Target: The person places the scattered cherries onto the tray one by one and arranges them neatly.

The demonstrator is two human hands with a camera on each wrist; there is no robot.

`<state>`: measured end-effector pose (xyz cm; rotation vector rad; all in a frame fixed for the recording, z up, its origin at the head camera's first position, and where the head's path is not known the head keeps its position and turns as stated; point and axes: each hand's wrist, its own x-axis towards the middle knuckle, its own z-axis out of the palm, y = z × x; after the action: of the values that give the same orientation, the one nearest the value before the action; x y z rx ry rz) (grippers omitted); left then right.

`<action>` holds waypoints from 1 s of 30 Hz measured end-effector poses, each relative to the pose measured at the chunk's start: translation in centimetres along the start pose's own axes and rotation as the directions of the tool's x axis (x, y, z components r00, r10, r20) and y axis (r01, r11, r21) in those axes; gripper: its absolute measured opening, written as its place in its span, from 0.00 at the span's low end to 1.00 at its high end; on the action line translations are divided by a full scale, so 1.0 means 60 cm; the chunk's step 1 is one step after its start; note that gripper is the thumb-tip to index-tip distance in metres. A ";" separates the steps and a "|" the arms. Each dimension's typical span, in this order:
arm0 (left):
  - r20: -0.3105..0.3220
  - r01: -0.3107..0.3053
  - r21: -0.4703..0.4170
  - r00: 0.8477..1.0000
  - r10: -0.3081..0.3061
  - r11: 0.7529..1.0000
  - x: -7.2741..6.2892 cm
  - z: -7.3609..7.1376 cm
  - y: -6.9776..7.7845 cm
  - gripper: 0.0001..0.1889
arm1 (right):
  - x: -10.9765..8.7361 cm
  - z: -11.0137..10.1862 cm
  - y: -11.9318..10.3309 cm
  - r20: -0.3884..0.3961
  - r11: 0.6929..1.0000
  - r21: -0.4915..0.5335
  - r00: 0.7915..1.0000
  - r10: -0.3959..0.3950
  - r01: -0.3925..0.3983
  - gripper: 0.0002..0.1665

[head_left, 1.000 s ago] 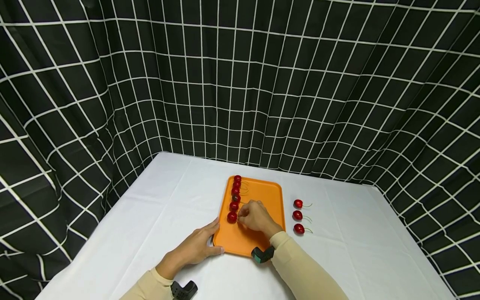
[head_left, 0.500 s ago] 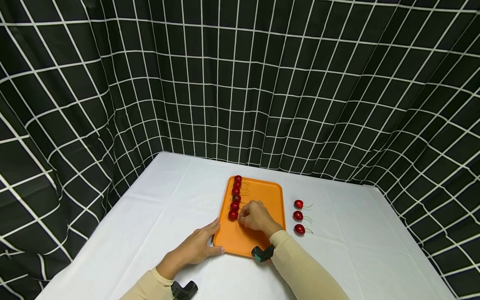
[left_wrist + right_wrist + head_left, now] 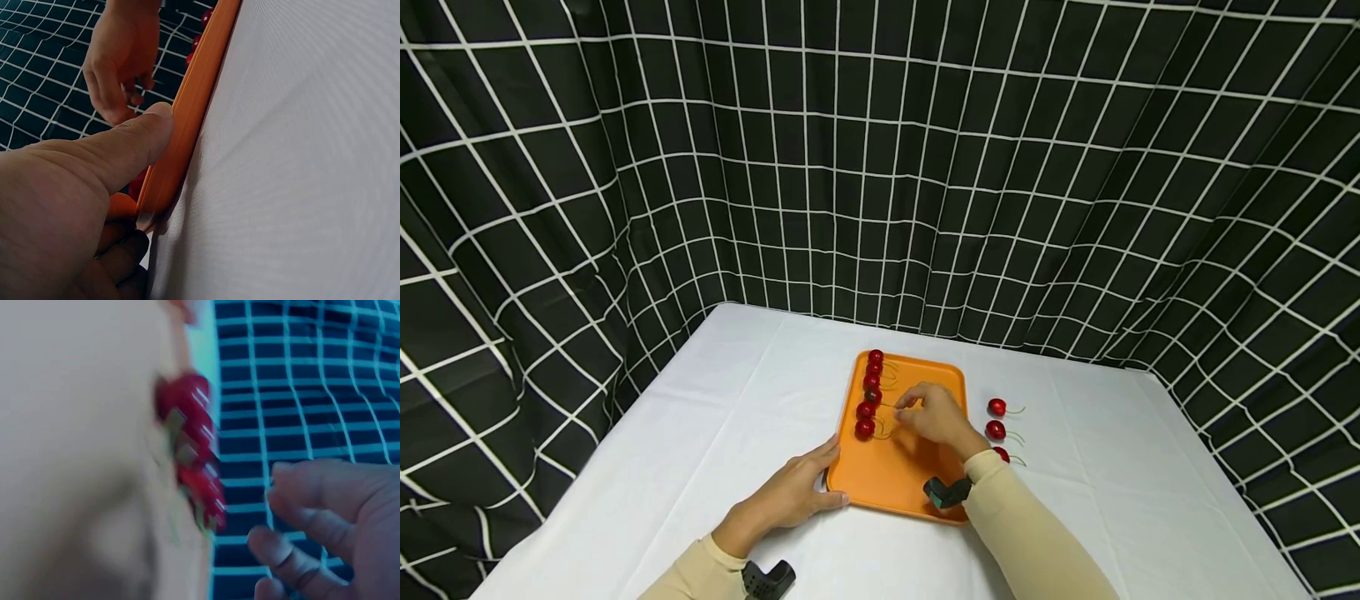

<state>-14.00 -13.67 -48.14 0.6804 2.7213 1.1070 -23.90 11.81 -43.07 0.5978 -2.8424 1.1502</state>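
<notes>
Cherries (image 3: pixel 865 429) lie in two groups: six on the tray (image 3: pixel 868 485), three outside it. From the left, a black wrist unit (image 3: pixel 769 580) sits at the left wrist, below the sleeve's cuff. The left hand (image 3: pixel 793 492) spans the tray's near-left corner, fingers extended along the left side, thumb straight on the near rim. It lifts nothing; the placement appears intended to stop the tray sliding on the white worktop (image 3: pixel 737 400).

The six form a close line down the tray's left part, far end to middle. Their visible stems (image 3: pixel 887 405) point right, towards the tray's centre, which presumably lets the fruit sit close together without stems crossing between them. The line leaves the near-left part of the tray bare.

The right hand (image 3: pixel 936 417) is over the tray, right of the line. Its fingers are loosely bent, with a gap at the thumb, and no fruit is held. Contact between fingertips and the nearest stem cannot be confirmed; the right wrist view is blurred.

Right of the tray, the loose three (image 3: pixel 996 430) are spaced in a column, stems also rightward, probably for separate pick-up. The nearest is partly hidden by the right wrist.
</notes>
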 end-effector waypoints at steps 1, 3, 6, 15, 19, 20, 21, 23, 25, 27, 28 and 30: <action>0.001 0.004 0.002 1.000 -0.004 1.000 0.000 0.000 0.000 0.45 | 0.002 -0.012 0.005 -0.023 1.000 0.023 1.000 -0.008 0.008 0.03; 0.000 0.006 0.005 1.000 -0.006 1.000 0.000 0.000 -0.001 0.45 | 0.005 -0.039 0.014 -0.070 0.997 0.069 0.997 -0.023 0.027 0.06; -0.003 0.009 0.008 1.000 -0.009 1.000 0.000 -0.001 -0.002 0.45 | 0.006 -0.083 0.026 -0.146 0.995 0.094 0.989 -0.028 0.042 0.08; 0.001 0.006 -0.006 1.000 -0.006 1.000 -0.001 -0.001 0.001 0.45 | -0.015 -0.200 0.087 -0.289 0.984 0.177 0.957 0.039 0.013 0.16; 0.001 0.006 -0.005 1.000 -0.006 1.000 -0.001 -0.002 0.001 0.45 | -0.022 -0.228 0.125 -0.324 0.984 0.176 0.941 0.095 -0.039 0.19; 0.002 0.006 -0.003 1.000 -0.006 1.000 0.000 -0.003 0.001 0.45 | -0.023 -0.232 0.135 -0.329 0.982 0.179 0.937 0.116 -0.058 0.20; 0.001 0.006 -0.003 1.000 -0.006 1.000 0.000 -0.003 0.000 0.45 | -0.024 -0.236 0.146 -0.332 0.979 0.186 0.933 0.137 -0.078 0.21; 0.000 0.003 -0.007 1.000 -0.003 1.000 0.000 -0.003 0.000 0.45 | -0.027 -0.242 0.168 -0.325 0.971 0.207 0.928 0.184 -0.120 0.23; 0.000 0.003 -0.011 1.000 -0.003 1.000 0.001 -0.003 -0.001 0.45 | -0.032 -0.244 0.190 -0.295 0.958 0.223 0.924 0.242 -0.179 0.25; 0.002 0.001 -0.013 1.000 -0.001 1.000 0.001 -0.002 -0.002 0.45 | -0.038 -0.241 0.211 -0.247 0.944 0.229 0.924 0.294 -0.239 0.28; 0.004 0.001 -0.010 1.000 -0.001 1.000 0.001 -0.001 -0.002 0.45 | -0.041 -0.239 0.220 -0.218 0.937 0.224 0.923 0.317 -0.269 0.29; 0.007 0.002 -0.005 1.000 -0.002 1.000 0.001 0.000 -0.003 0.45 | -0.045 -0.231 0.237 -0.165 0.925 0.207 0.920 0.354 -0.319 0.30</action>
<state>-14.10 -13.77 -48.26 0.6794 2.7116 1.1082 -28.16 31.40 -42.86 -0.0193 -2.7541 1.4295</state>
